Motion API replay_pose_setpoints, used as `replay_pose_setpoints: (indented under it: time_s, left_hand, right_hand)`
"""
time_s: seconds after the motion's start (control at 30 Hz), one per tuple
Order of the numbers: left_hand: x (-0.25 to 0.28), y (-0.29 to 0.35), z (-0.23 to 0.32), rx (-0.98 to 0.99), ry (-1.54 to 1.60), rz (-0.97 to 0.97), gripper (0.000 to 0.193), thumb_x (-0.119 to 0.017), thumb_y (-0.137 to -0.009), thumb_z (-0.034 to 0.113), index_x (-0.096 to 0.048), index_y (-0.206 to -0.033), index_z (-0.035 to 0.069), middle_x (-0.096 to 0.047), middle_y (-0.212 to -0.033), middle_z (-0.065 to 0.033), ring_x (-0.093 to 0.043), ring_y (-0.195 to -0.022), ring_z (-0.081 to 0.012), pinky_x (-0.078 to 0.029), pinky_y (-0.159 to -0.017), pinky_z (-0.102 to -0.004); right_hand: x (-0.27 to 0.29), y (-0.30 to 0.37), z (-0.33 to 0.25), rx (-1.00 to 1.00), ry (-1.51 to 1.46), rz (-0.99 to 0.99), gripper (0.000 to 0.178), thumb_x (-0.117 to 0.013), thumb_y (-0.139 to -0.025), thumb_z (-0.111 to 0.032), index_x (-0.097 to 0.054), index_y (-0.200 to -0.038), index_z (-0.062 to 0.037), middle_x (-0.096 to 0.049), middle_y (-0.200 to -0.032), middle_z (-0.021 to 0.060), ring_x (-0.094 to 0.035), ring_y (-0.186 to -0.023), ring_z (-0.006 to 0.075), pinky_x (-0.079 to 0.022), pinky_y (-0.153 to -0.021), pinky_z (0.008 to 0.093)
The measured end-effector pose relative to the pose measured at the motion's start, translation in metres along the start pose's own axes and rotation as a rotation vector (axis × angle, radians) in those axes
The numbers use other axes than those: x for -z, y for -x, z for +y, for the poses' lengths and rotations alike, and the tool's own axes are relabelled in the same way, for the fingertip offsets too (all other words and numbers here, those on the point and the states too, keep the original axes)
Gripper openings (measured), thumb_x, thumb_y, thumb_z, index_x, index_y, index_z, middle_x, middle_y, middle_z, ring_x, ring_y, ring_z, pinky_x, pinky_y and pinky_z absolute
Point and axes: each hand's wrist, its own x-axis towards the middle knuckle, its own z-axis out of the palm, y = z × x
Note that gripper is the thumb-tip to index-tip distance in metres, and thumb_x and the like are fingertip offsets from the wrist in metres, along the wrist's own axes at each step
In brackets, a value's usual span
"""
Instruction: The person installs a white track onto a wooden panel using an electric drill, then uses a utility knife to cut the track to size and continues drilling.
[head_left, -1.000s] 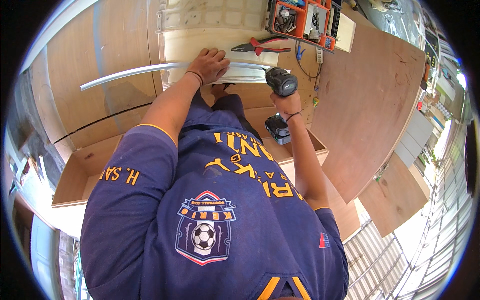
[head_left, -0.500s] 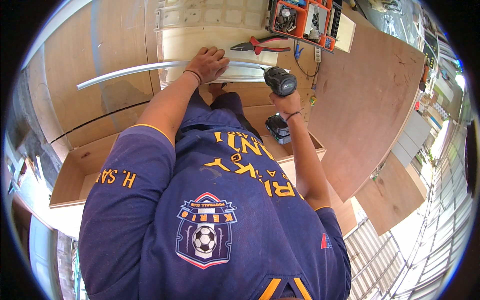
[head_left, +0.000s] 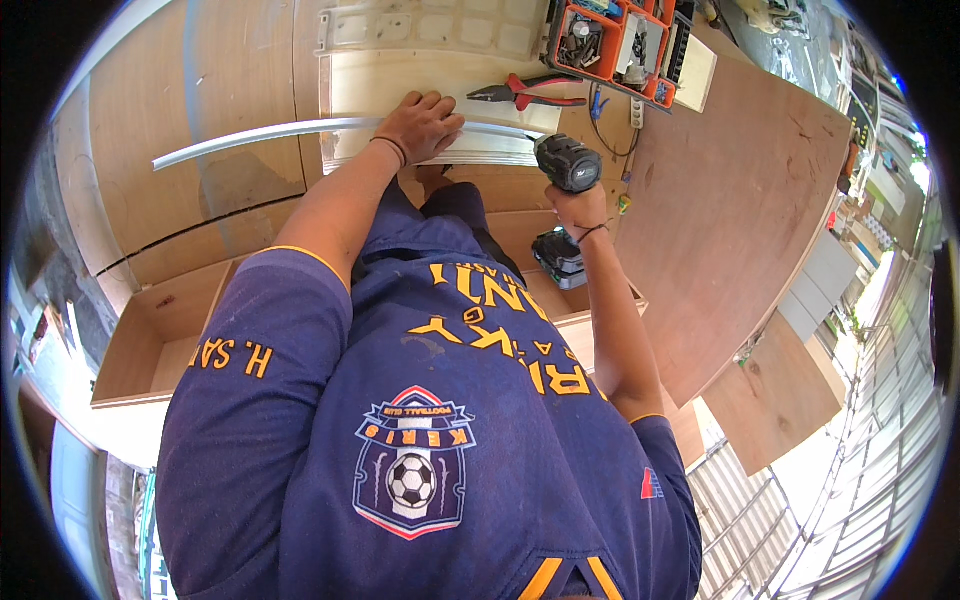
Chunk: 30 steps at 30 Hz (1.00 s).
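The person wears a navy short-sleeved jersey [head_left: 440, 420] with yellow piping, yellow lettering, a football crest, and dark wristbands [head_left: 392, 148] just behind both hands.

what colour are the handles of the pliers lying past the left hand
Red, with dark metal jaws. The pliers show best in the head view, just beyond the left hand.

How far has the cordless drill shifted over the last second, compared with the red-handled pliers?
No visible shift: the cordless drill sits below and right of the red-handled pliers, as before.
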Motion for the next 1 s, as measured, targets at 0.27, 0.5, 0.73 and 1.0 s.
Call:
replay_pose_setpoints:
  time_s: [0.27,0.5,0.73,1.0]
  left_hand:
    - [0.0,0.001,0.002,0.013,-0.009,-0.028,0.015,-0.058,-0.081,0.029,-0.056,-0.085,0.015,-0.055,-0.091,-0.0037,-0.053,-0.091,-0.0205,-0.04,-0.078,-0.0356]
    - [0.001,0.0,0.001,0.016,-0.015,-0.034,0.015,-0.058,-0.081,0.029,-0.055,-0.084,0.015,-0.054,-0.091,-0.0035,-0.053,-0.092,-0.0202,-0.04,-0.078,-0.0352]
    - [0.0,0.001,0.001,0.011,-0.007,-0.023,0.014,-0.058,-0.082,0.029,-0.056,-0.084,0.015,-0.054,-0.091,-0.0037,-0.052,-0.091,-0.0204,-0.04,-0.078,-0.0351]
    - [0.003,0.001,0.002,0.019,-0.022,-0.081,0.015,-0.056,-0.083,0.029,-0.059,-0.09,0.016,-0.056,-0.095,-0.0036,-0.053,-0.093,-0.0199,-0.04,-0.08,-0.035]
  right_hand:
    - [0.0,0.004,-0.002,0.071,0.057,0.067,0.021,-0.065,-0.066,-0.017,-0.065,-0.084,-0.0057,-0.063,-0.065,0.0076,-0.061,-0.06,0.018,-0.049,-0.058,0.0307]
    - [0.004,0.006,-0.017,0.062,0.135,0.026,0.028,-0.064,-0.065,-0.02,-0.064,-0.09,-0.0082,-0.065,-0.087,0.0174,-0.063,-0.085,0.0343,-0.05,-0.073,0.0381]
    - [0.007,0.005,-0.016,0.071,0.049,-0.003,0.026,-0.063,-0.066,-0.019,-0.064,-0.088,-0.0073,-0.065,-0.085,0.0173,-0.063,-0.082,0.0343,-0.05,-0.071,0.0375]
    - [0.011,0.004,-0.02,0.009,0.126,-0.04,0.026,-0.063,-0.065,-0.019,-0.064,-0.089,-0.0083,-0.065,-0.085,0.0173,-0.063,-0.083,0.0342,-0.05,-0.072,0.0379]
